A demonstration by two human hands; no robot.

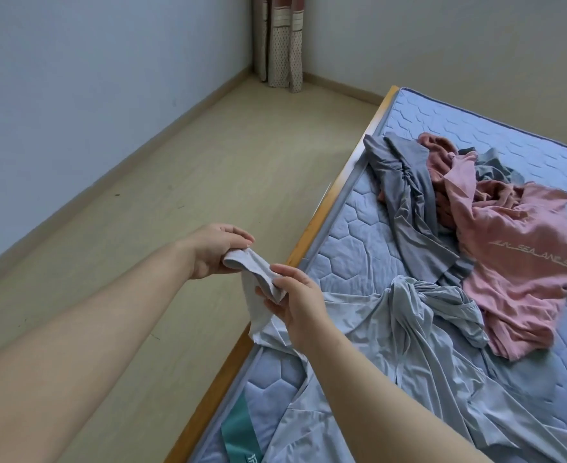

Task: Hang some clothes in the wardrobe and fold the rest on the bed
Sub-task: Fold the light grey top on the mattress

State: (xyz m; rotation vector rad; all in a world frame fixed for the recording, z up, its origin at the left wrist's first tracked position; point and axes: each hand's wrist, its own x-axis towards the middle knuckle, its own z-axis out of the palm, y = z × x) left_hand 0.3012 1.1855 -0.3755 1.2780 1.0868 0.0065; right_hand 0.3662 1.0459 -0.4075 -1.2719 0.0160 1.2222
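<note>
A pale grey-blue garment (419,332) lies spread over the near part of the bed (348,248). One end of it is lifted off the mattress edge. My left hand (215,252) grips that end's tip. My right hand (295,295) pinches the same strip of cloth a little lower, just over the bed's wooden edge. Farther back on the mattress lie a crumpled pink T-shirt (516,255) with pale lettering and a dark grey garment (412,202), partly under the pink one.
The bed's wooden frame (328,205) runs diagonally; pale floor (175,195) spreads to its left up to the walls. A patterned curtain (282,41) hangs in the far corner. A teal label (238,429) shows on the mattress near me. No wardrobe is in view.
</note>
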